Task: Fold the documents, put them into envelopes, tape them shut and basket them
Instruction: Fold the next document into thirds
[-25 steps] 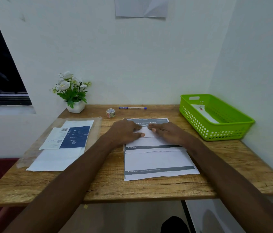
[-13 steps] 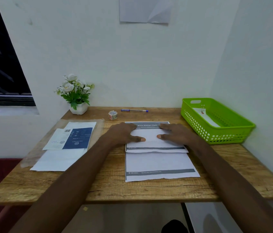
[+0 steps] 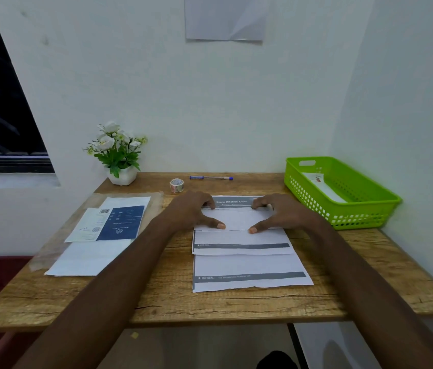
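Sitting on the desk are two printed sheets [image 3: 247, 267], one basket [image 3: 369, 209], one pen [image 3: 211, 178], one tape roll [image 3: 176, 185] and one potted plant [image 3: 119, 153].

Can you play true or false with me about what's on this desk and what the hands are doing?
1. Both hands are pressing on the folded white printed document. True: the left hand and the right hand lie on it, fingers spread.
2. The bright green plastic basket is on the left side of the wooden desk. False: it is on the right side, by the wall.
3. The small roll of patterned tape lies in the basket. False: it is on the desk, near the blue pen.
4. A white pot of white flowers stands at the back of the desk. True.
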### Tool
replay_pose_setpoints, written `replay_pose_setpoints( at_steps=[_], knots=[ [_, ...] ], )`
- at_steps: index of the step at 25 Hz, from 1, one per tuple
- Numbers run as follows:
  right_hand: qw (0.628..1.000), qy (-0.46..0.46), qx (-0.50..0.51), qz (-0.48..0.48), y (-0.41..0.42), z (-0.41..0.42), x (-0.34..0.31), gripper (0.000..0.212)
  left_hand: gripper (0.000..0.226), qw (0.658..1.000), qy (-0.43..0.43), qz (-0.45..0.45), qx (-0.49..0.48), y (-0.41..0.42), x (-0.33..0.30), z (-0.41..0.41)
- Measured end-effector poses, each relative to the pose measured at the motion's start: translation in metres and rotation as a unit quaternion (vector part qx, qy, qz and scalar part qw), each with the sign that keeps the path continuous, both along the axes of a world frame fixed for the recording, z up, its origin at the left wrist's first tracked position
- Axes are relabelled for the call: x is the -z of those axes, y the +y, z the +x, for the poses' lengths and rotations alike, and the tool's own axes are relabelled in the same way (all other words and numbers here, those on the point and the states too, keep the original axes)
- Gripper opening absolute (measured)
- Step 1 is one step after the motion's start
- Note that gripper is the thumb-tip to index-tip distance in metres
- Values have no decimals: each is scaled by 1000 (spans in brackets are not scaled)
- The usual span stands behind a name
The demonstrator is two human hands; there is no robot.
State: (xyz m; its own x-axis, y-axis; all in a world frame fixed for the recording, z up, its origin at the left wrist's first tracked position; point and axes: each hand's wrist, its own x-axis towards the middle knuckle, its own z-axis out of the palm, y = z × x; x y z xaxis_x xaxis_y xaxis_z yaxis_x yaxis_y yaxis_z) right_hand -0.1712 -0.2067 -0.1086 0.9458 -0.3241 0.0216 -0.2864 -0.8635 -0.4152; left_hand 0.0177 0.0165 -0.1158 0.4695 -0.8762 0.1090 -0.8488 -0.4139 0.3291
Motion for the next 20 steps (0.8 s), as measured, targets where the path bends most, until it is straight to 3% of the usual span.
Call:
replay_pose_setpoints(
  at_steps=[4, 8, 14, 20],
  knots=[
    [999, -33, 15, 33, -3, 2, 1, 62, 70, 1000, 8, 8, -11, 1, -3, -3],
    [997, -38, 29, 60, -2, 4, 1, 66, 74, 999, 30, 32, -21, 0, -8, -3],
    [995, -42, 34, 86, 1, 3, 3, 82, 76, 995, 92, -22, -21, 0, -9, -8],
    [989, -89, 47, 112, 2, 0, 6, 81, 75, 987, 112, -112, -5, 2, -13, -12]
  ],
)
